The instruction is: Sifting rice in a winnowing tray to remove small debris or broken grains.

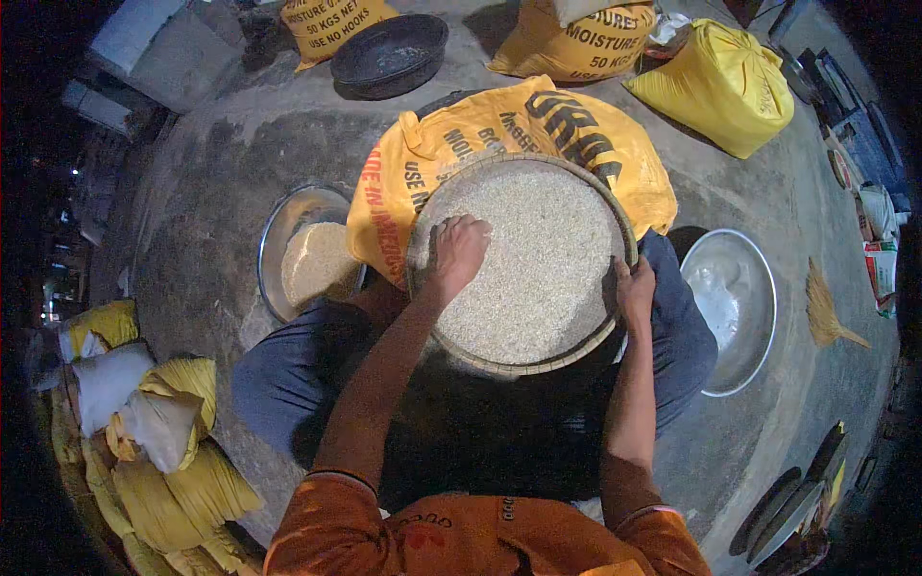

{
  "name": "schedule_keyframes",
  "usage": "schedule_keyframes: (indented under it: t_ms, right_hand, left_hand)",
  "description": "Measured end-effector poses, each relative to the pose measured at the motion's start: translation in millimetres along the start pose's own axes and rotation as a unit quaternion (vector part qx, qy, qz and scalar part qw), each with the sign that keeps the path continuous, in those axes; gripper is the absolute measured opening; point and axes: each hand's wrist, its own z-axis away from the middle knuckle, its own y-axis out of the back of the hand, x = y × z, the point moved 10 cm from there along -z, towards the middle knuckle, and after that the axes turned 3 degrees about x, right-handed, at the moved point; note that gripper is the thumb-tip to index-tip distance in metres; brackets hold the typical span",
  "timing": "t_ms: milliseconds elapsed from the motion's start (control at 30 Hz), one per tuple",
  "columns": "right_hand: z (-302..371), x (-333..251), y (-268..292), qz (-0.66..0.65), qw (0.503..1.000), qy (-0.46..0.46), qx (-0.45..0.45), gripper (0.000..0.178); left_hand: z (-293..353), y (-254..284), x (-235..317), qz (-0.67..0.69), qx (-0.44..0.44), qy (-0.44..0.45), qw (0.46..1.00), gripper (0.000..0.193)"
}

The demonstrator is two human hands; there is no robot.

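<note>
In head view, my right grip [634, 288] clasps the right rim of the round woven tray [514, 369]; my curled left grip [460, 252] is nearer the pale grain [547, 259], spread to its right; whether grasping any, I cannot tell.

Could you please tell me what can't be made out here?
In the head view:
Left hand: fingertips, hidden beneath the curled hand itself.
Right hand: gripping fingers, partly hidden by the woven tray.
Yellow sack, upper right: contents, hidden by its fabric.
Orange sack, upper left: remaining part, cut off by the upper edge.
</note>
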Motion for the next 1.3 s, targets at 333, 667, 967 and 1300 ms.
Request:
schedule_keyframes:
  t_ms: [333, 667, 967, 1300]
  right_hand:
    - [5, -23, 11, 0.068, 0.997, 0.031, 0.032, 0.038]
    - [18, -99, 47, 0.143, 0.934, 0.220, 0.242, 0.031]
    - [49, -105, -84, -0.423, 0.877, -0.148, -0.175, 0.010]
    - [76, -52, -141, -0.586, 0.681, -0.390, -0.201, 0.022]
  left_hand:
    - [8, 14, 4, 0.044, 0.003, -0.054, 0.998, 0.012]
    - [34, -1, -58, 0.212, 0.033, 0.052, 0.975, 0.016]
    - [29, 32, -4, 0.187, 0.055, -0.024, 0.980, 0.017]
    - [13, 33, 100, 0.214, -0.038, 0.042, 0.975, 0.011]
